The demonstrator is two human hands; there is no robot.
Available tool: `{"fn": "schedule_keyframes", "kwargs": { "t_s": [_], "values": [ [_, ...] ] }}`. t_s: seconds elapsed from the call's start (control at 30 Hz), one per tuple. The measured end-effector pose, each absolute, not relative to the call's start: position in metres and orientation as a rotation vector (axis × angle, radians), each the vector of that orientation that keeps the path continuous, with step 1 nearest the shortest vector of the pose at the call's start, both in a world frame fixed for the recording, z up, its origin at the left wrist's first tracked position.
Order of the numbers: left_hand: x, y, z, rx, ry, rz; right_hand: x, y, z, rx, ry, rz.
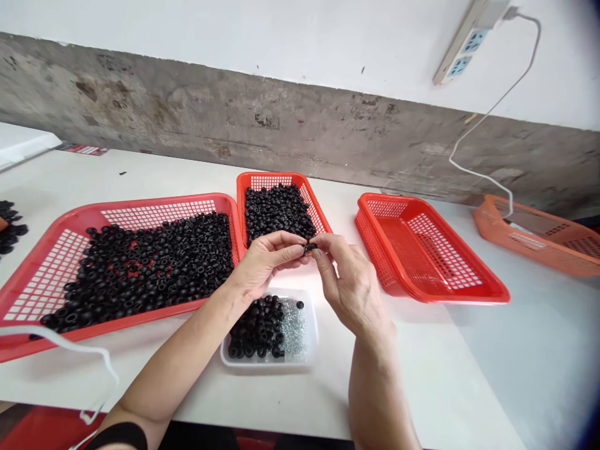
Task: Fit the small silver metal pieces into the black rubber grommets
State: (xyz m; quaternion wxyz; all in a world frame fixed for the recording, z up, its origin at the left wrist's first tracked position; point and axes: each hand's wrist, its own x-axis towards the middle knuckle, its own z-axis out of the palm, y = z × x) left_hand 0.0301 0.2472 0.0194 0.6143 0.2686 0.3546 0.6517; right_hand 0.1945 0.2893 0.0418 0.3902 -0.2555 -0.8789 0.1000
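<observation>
Just beyond the far rim of the clear plastic box (313, 355), the left hand (265, 262) and the right hand (350, 278) meet over a small black part (310, 247). Each hand pinches it between thumb and forefinger, the tips almost closed together, so only a sliver shows; its exact shape, and whether a second piece is caught there, I cannot tell. The other fingers are bent and partly covered.

The left hand and forearm hide the box's far left corner. Inside the box, black rings (257, 328) heap the left half, and tiny clear pieces (294, 331), too small to make out singly, fill the right.

Left of the box, a large red basket (47, 265) of black pieces is cut off by the frame, with a white cord (56, 339) crossing its near side. Behind the box, a smaller red basket (319, 211) has its near end obscured by the hands. To the box's right is another red basket (375, 250); farther right, an orange basket (515, 236) runs out of view.
</observation>
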Motion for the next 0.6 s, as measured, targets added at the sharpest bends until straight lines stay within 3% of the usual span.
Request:
{"fn": "schedule_keyframes", "kwargs": {
  "t_s": [0.6],
  "values": [
    [0.0357,0.2449,0.0199,0.675,0.875,1.552,0.1946,0.2883,0.0421,-0.694,-2.278,0.173]
  ]
}}
